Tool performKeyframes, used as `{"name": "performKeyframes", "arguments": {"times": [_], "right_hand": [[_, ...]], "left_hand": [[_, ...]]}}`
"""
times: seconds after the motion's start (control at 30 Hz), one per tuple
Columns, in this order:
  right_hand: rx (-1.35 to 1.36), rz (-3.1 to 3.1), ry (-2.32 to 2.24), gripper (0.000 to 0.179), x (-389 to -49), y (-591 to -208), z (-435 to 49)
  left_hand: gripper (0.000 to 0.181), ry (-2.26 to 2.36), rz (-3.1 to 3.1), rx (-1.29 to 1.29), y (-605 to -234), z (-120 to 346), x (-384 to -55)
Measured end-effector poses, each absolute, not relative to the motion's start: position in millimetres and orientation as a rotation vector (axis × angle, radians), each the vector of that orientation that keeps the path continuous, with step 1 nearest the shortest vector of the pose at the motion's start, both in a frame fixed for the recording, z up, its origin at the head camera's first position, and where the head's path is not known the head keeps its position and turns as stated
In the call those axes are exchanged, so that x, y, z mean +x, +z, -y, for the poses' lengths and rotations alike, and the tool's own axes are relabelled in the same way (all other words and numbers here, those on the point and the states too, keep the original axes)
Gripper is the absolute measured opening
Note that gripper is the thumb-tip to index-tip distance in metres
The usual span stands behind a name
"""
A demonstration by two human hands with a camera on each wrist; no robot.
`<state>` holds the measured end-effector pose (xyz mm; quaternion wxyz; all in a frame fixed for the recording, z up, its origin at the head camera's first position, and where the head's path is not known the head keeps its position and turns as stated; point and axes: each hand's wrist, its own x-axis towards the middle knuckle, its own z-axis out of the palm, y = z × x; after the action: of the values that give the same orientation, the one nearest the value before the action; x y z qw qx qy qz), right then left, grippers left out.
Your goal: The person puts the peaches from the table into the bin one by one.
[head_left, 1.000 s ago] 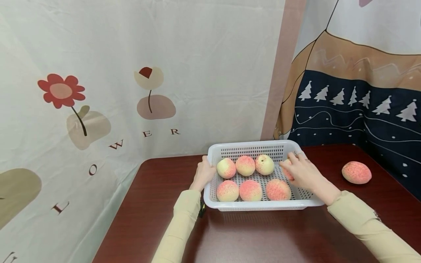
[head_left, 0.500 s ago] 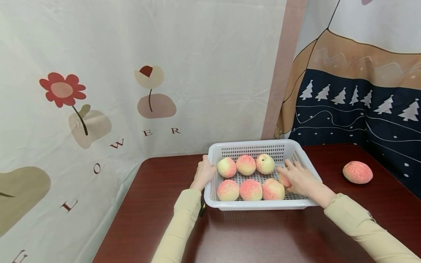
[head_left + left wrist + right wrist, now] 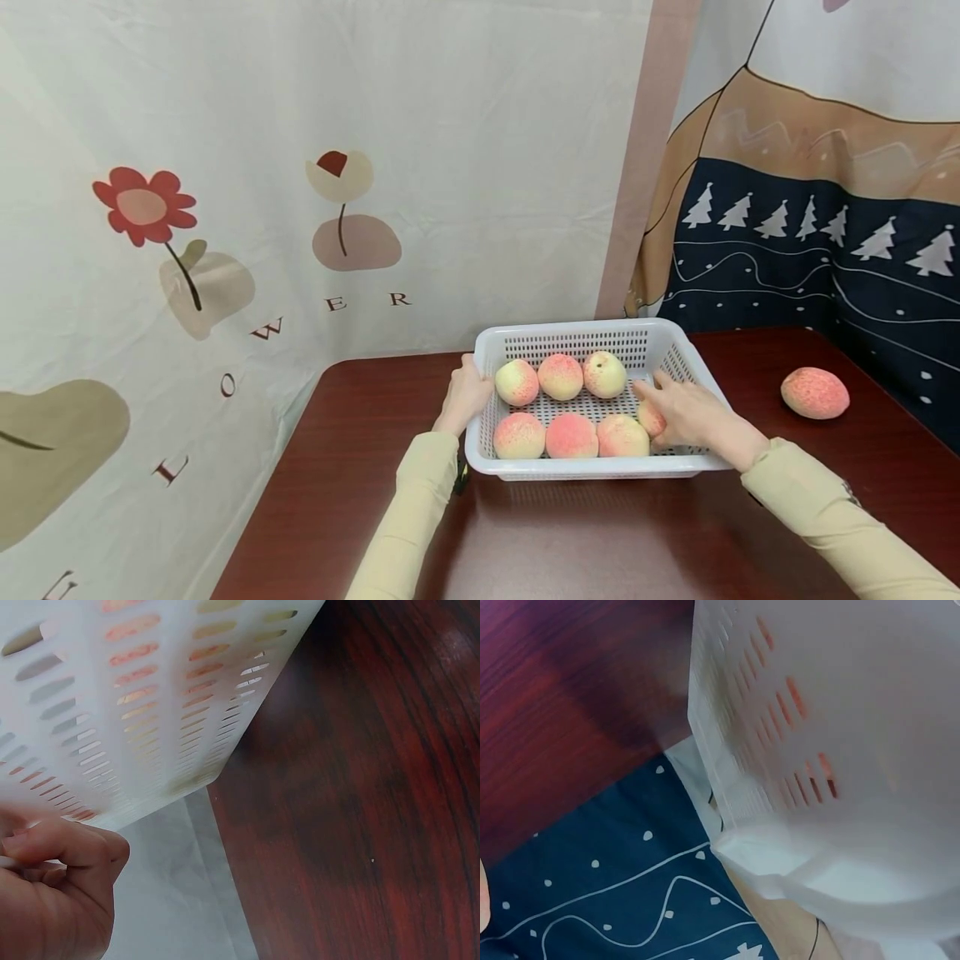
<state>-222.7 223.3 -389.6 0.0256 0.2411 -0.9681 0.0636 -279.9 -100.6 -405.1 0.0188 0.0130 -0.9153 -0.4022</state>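
Observation:
A white slotted plastic basket (image 3: 596, 467) stands on the table with several pink-and-yellow peaches in two rows, among them a back-row peach (image 3: 560, 377) and a front-row peach (image 3: 622, 436). At the basket's left rim my left hand (image 3: 465, 396) grips the edge; its curled fingers also show in the left wrist view. My right hand (image 3: 686, 412) reaches inside the right end and holds a peach (image 3: 649, 418) low at the right of the front row, partly covered by the hand. In the right wrist view the basket wall (image 3: 840, 847) hides that hand.
Another peach (image 3: 815, 393) lies on the dark red wooden table (image 3: 585, 542), right of the basket. A printed cloth (image 3: 450, 167) hangs close behind the table. Beside the left wrist, a small dark object (image 3: 461, 477) is mostly hidden.
My right hand has moved down and toward the front with its peach. The rightmost front-row peach has shifted left against its neighbour. My left hand stays on the rim.

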Motion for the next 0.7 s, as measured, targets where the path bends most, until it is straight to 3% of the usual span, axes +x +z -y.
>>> {"name": "performKeyframes", "arguments": {"times": [0.4, 0.7], "right_hand": [[0.723, 3.104, 0.271, 0.082, -227.2, -392.4, -225.5], [0.722, 3.132, 0.295, 0.071, -225.0, -386.7, -229.0]], "left_hand": [[0.047, -1.255, 2.841, 0.061, -405.5, 100.7, -281.0], [0.046, -1.287, 2.835, 0.045, -406.7, 100.6, -280.8]]}}
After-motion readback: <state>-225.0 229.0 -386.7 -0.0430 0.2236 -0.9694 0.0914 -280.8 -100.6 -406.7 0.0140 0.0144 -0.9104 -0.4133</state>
